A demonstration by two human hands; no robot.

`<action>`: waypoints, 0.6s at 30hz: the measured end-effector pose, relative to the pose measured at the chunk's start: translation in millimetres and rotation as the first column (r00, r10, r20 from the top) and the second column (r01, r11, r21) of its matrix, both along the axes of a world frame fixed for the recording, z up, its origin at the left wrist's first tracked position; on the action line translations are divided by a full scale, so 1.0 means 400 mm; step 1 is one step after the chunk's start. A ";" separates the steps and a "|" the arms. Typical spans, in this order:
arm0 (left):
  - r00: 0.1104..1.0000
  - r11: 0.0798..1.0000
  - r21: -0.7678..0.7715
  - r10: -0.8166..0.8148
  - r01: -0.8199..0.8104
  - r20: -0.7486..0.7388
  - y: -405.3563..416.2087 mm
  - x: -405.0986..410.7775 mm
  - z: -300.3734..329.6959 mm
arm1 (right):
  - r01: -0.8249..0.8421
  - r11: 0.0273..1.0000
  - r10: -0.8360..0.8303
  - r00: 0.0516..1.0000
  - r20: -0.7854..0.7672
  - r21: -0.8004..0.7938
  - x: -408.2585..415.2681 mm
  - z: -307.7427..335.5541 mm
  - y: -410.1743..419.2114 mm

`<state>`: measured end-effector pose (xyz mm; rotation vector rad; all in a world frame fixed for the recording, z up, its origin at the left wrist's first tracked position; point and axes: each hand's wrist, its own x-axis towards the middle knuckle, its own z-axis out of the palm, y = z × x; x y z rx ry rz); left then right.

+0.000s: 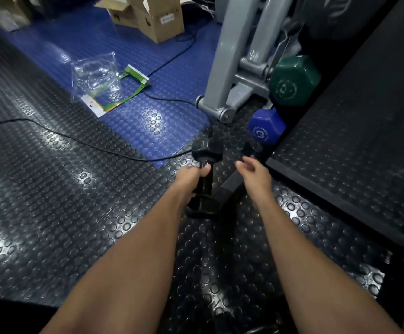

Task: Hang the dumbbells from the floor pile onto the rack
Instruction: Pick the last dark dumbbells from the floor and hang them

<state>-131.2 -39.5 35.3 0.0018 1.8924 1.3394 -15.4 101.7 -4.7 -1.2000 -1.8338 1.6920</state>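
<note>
The left hand [191,175] grips the handle of a black dumbbell [204,179], held above the floor [75,213]; the right hand [254,175] hangs just beside it, fingers loosely curled, holding nothing. The dumbbell is dark and glossy, hex-headed. On the rack [263,153] ahead sit a blue dumbbell [265,128] and a green one [292,80] — studded black and blue matting, cardboard boxes [148,15] beyond.

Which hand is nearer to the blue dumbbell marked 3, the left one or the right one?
Right. The right hand hangs open just below the blue dumbbell, not touching it. The left hand is farther to the left, gripping a black dumbbell.
</note>
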 end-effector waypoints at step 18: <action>0.984 0.978 0.117 -0.178 0.174 0.025 0.475 -0.239 -0.029 | 0.315 0.864 -0.445 0.842 -0.304 -0.393 -0.013 0.118 0.210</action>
